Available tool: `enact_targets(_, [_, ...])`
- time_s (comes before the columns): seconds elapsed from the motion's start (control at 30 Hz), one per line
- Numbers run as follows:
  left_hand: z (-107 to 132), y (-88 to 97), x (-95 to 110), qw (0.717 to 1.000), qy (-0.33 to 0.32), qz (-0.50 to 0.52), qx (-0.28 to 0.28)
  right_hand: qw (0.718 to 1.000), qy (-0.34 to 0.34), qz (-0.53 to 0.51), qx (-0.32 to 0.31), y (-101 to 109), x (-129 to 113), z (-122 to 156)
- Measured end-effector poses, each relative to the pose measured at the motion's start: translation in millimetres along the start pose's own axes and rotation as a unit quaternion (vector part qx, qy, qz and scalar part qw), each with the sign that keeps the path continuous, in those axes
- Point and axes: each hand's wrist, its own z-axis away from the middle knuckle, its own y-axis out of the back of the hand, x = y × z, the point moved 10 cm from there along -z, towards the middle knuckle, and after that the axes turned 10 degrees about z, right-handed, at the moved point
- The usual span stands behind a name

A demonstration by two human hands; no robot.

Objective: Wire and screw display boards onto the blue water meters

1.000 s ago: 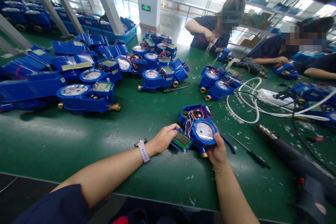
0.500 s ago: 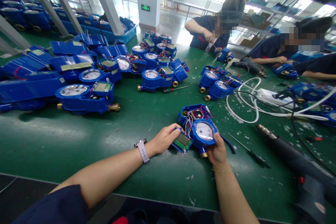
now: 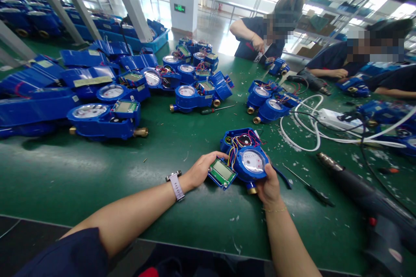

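Note:
An opened blue water meter (image 3: 248, 156) with a round dial and coloured wires lies on the green table (image 3: 97, 173) in front of me. My left hand (image 3: 201, 171), with a watch on its wrist, grips the meter's small display module (image 3: 222, 172), which hangs by wires at the meter's left side. My right hand (image 3: 269, 186) is wrapped round the meter's near right edge, thumb beside the dial.
Several blue water meters (image 3: 104, 119) lie to the left and at the back. A thin screwdriver (image 3: 308, 187) and a black heat gun (image 3: 364, 194) lie to my right, with a white power strip (image 3: 338, 119) and cables behind. Two other people work across the table.
My left hand has tilted the display module up a little, so its screen now faces the camera more. The meter and my right hand have barely moved.

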Motion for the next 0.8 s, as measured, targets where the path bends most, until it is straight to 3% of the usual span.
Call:
enact_targets(0.4, [1.4, -3.1, -7.2, 0.995, 0.037, 0.088, 0.011, 1.0, 0.008, 0.014, -0.007, -0.4, -0.2, 0.1])
enact_targets(0.8, [2.7, -4.6, -6.8, 0.997, 0.033, 0.076, 0.001, 1.0, -0.001, 0.006, 0.003, -1.7, -1.7, 0.6])
